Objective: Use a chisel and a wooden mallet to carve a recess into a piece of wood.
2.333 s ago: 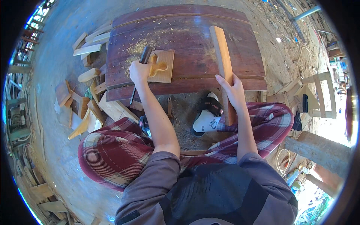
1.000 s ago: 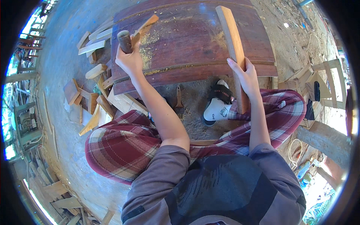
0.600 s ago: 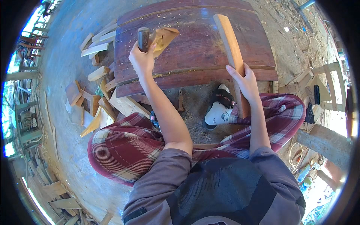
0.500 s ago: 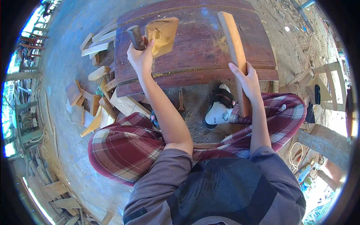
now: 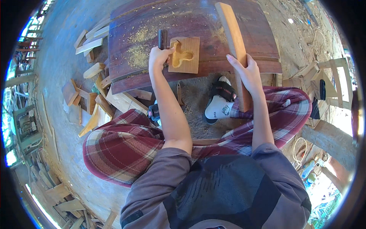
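Note:
My left hand (image 5: 159,60) grips a square wooden block (image 5: 193,45) by its left edge, thumb on its face. A rounded, lobed hollow is carved into the block. The same hand also holds a dark cylindrical handle (image 5: 162,38); whatever its lower end joins is hidden by the fingers. My right hand (image 5: 248,73) is wrapped round a long, squared wooden bar (image 5: 231,28), tilted with its far end over the reddish-brown wooden table (image 5: 148,17). Pale wood shavings (image 5: 138,55) lie scattered on the tabletop left of the block.
Offcuts of wood (image 5: 91,45) are piled on the floor left of the table. Beneath the front edge is a brush (image 5: 179,93), beside my sandalled foot (image 5: 221,95). A wooden frame (image 5: 335,84) stands at the right, near a thick beam (image 5: 328,143).
My left hand has brought the block and dark handle rightward and nearer, turning the hollow up into view. Many more shavings now cover the table. The bar has shifted slightly up and left.

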### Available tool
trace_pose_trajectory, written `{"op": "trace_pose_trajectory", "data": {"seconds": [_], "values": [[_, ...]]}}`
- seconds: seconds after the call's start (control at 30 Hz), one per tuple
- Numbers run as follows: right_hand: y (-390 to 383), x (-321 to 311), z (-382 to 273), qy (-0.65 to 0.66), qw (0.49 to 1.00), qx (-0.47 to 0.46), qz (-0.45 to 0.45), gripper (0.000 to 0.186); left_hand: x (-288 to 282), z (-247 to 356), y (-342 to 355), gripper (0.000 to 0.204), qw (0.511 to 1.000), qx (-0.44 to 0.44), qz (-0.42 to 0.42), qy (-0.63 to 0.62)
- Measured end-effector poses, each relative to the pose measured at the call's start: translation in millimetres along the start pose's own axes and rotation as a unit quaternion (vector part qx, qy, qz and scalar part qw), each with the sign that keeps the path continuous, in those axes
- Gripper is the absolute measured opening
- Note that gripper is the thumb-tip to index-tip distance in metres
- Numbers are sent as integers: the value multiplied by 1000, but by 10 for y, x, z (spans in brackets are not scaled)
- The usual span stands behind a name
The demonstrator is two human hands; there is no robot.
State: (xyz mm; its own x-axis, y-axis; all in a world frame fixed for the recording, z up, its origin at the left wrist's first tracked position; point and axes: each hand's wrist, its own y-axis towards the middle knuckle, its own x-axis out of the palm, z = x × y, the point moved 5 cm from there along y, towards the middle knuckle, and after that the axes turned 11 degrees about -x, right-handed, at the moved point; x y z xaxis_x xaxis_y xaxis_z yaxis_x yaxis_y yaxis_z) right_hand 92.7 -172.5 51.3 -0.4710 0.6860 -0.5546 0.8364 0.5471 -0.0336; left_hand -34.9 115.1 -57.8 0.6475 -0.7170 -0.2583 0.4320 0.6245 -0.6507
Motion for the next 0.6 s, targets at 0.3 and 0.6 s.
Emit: {"op": "trace_pose_trajectory", "data": {"seconds": [0.3, 0.6], "values": [[-8, 15, -26, -11, 1000, 8, -11, 71, -101, 614, -547, 25, 975, 185, 75, -94], [36, -42, -43, -41, 999, 3, 3, 63, 3, 1221, -1152, 24, 896, 421, 128, -66]]}}
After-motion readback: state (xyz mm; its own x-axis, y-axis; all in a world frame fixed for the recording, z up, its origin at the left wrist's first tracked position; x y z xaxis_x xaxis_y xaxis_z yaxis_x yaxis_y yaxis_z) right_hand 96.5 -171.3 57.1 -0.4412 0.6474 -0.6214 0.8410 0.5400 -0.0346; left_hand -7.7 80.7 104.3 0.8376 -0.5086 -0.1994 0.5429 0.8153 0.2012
